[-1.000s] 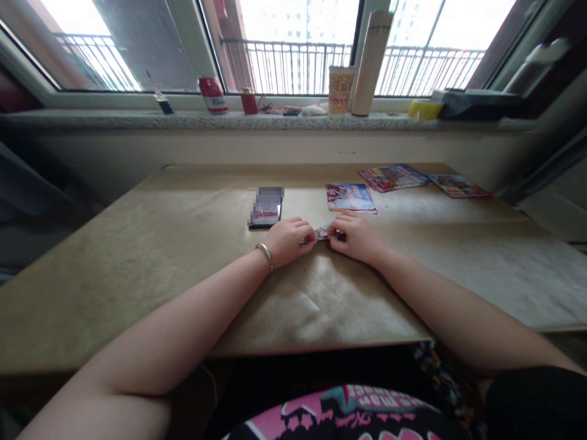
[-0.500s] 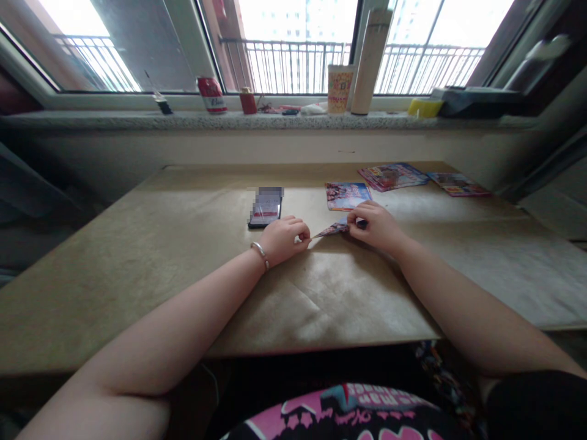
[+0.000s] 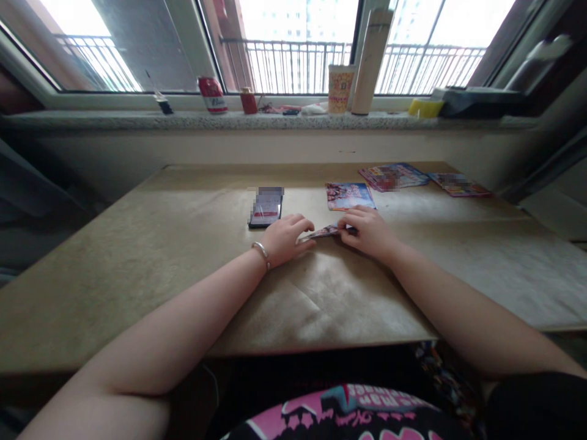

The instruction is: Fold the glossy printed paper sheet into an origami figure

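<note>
A narrow folded piece of printed paper point(image 3: 324, 231) slants between my hands, just above the table or touching it; I cannot tell which. Its right end is pinched in my right hand point(image 3: 369, 233), the thumb and fingers closed on it. The pointed left end reaches between the thumb and index finger of my left hand point(image 3: 285, 239), which are spread apart. A silver bangle is on my left wrist. Just behind my left hand lies a phone point(image 3: 266, 206) with its screen lit. A colourful printed sheet point(image 3: 349, 195) lies flat behind the folded paper.
More printed sheets point(image 3: 408, 175) lie at the back right, with another stack point(image 3: 461, 184) beside them. On the stone windowsill point(image 3: 275, 122) stand a red can point(image 3: 212, 95), a small red container point(image 3: 248, 101), a patterned cup point(image 3: 340, 90), a tall cylinder point(image 3: 370, 61) and a yellow item point(image 3: 425, 109).
My left thumb and index finger have parted from their pinch at the paper's tip. My right hand has shifted left with the paper, bringing its tip between the left fingers.
</note>
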A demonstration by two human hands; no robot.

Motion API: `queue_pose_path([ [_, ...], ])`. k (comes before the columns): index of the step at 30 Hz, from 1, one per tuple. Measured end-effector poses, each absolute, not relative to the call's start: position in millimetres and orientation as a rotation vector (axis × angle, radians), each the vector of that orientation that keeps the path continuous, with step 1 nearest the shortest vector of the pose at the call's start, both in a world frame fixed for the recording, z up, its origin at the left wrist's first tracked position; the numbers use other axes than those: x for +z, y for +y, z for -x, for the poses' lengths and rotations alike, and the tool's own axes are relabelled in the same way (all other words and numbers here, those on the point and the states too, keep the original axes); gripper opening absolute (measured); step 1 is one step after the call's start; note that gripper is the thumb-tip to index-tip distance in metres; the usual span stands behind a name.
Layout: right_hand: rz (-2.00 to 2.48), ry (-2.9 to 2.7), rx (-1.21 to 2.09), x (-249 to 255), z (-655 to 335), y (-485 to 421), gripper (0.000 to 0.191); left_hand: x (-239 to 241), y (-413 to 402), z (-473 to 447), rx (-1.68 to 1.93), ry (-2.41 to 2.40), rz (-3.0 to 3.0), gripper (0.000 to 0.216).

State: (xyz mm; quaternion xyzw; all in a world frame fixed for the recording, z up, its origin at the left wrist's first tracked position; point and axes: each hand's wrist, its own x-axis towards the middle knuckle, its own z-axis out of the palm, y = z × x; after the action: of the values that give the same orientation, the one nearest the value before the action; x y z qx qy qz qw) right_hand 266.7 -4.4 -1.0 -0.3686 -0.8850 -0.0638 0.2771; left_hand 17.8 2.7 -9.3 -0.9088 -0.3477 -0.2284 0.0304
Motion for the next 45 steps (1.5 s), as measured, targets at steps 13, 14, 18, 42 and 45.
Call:
queue_pose_path([
  [13, 0.859, -2.554, -0.577, 2, -238, -20, 0.02, -12, 1, -25, -0.581, -0.862, 2.645, 0.019],
  [14, 0.854, -2.563, -0.579, 1, -236, -20, 0.019, -11, 0, -25, -0.574, -0.845, 2.644, 0.018],
  [18, 0.876, -2.581, -0.561, -1, -236, -18, 0.016, -8, -2, -27, -0.511, -0.77, 2.663, 0.017],
  [42, 1.186, -2.509, -0.421, -1, -276, -1, 0.012, -4, -3, -18, -0.513, -0.801, 2.847, 0.008],
  [45, 1.186, -2.528, -0.352, -2, -277, 1, 0.011, -3, -3, -16, -0.547, -0.761, 2.883, 0.008],
])
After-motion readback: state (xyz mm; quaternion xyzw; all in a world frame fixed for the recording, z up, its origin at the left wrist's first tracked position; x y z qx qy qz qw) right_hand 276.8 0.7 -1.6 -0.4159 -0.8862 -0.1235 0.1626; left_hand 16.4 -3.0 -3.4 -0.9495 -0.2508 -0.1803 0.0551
